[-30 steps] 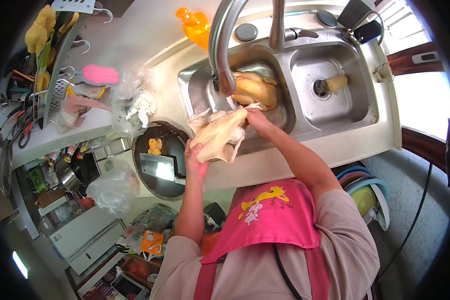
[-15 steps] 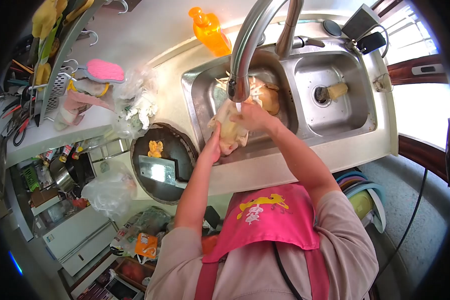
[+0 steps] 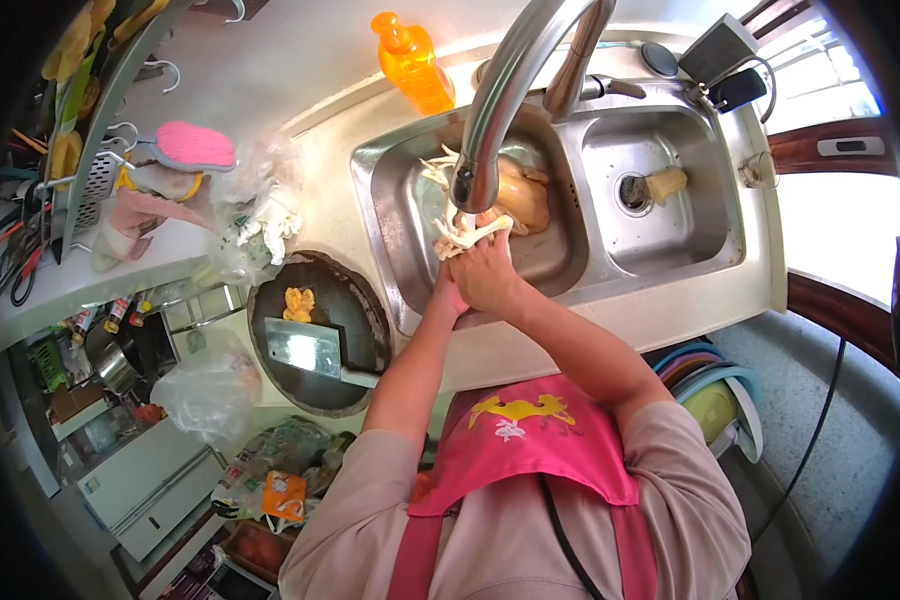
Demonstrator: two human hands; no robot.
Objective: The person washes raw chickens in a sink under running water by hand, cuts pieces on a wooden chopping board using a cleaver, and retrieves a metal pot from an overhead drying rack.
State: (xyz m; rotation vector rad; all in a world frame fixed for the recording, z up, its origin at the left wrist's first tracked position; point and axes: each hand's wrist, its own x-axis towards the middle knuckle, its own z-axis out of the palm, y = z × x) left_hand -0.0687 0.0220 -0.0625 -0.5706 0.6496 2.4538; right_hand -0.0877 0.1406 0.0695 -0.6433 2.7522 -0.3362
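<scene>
Pale chicken feet (image 3: 460,238) are in my right hand (image 3: 486,272), under the faucet (image 3: 475,187) over the left sink basin (image 3: 400,275). Its fingers are closed around them. Close beside it, at the near side of the basin, is my left hand (image 3: 452,287); its fingers are mostly hidden behind the right hand and the feet. Just beyond my hands a plucked chicken (image 3: 525,200) lies in the basin. More pale feet or claws stick up left of the faucet. Water at the spout is hard to make out.
A cleaver (image 3: 305,346) and yellow lumps (image 3: 298,304) rest on a round dark board (image 3: 365,325) at left. An orange bottle (image 3: 415,68) stands behind the sink. The right basin (image 3: 690,235) holds a yellowish block (image 3: 667,184). Plastic bags (image 3: 210,392) hang at left.
My hands have come together, the right one moving nearer and down beside the left. The pale bird they held is no longer seen at the near side; feet now show at my fingers.
</scene>
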